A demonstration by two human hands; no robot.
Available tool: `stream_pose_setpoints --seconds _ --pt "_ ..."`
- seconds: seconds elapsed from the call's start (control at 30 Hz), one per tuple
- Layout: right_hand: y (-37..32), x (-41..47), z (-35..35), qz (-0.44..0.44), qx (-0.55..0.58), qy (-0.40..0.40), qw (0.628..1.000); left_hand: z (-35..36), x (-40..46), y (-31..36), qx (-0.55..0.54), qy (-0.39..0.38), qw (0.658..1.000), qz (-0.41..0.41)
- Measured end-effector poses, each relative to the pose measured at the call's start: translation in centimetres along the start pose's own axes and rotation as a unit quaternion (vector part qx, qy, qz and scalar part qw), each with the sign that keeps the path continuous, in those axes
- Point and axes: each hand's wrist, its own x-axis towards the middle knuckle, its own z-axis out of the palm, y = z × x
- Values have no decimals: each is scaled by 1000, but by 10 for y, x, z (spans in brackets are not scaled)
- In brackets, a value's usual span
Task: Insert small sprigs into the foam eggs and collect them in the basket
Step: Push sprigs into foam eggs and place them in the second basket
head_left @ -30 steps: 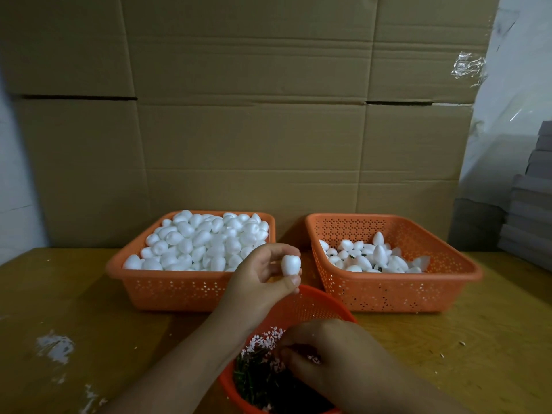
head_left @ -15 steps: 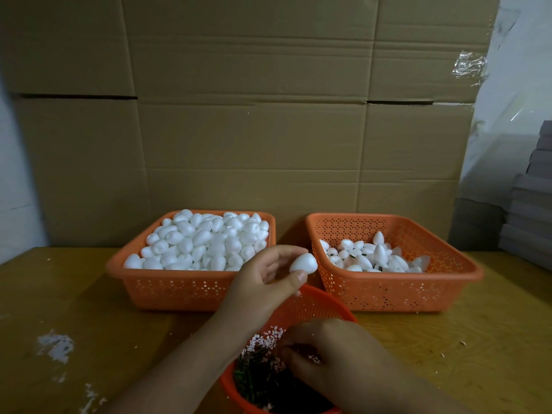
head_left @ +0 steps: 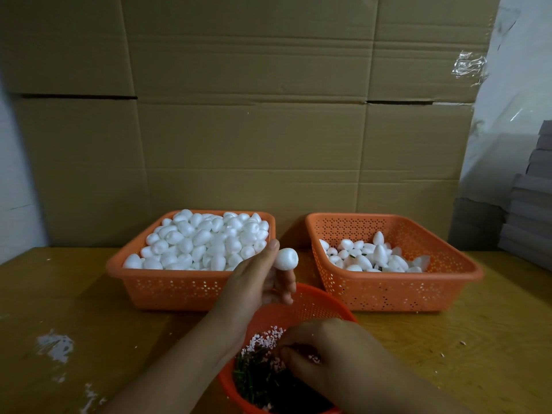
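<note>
Head view: left basket [head_left: 167,289] piled full of foam eggs [head_left: 206,240]. Beside it the left hand [head_left: 257,282] pinches one egg [head_left: 286,258] at its fingertips, long axis tilted, blunt end up-right. Below, the right hand [head_left: 331,357] curls its fingers into sprigs [head_left: 257,375] in the round bowl [head_left: 313,303]. Right basket [head_left: 418,291] holds fewer finished eggs [head_left: 373,256].

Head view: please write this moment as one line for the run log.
left hand: holds foam egg | right hand: picking among sprigs in round basket | sprig: not yet inserted
</note>
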Motion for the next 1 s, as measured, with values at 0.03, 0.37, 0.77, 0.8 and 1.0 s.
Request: stream_pose_setpoints --seconds 0.03,0.37,0.77,0.8,1.0 --pt "0 0 0 -1 1 1 1000 0 0 0 2 1 1000 3" --pt "0 0 0 0 5 10 1000 1 -2 0 28 -2 1000 0" --pt "0 0 1 6 10 14 1000 2 -3 -2 1 18 1000 9" --pt "0 0 1 4 11 13 1000 1 -3 -2 -9 21 1000 11" --pt "1 0 1 -7 10 15 1000 -2 -3 -4 -13 23 999 23"
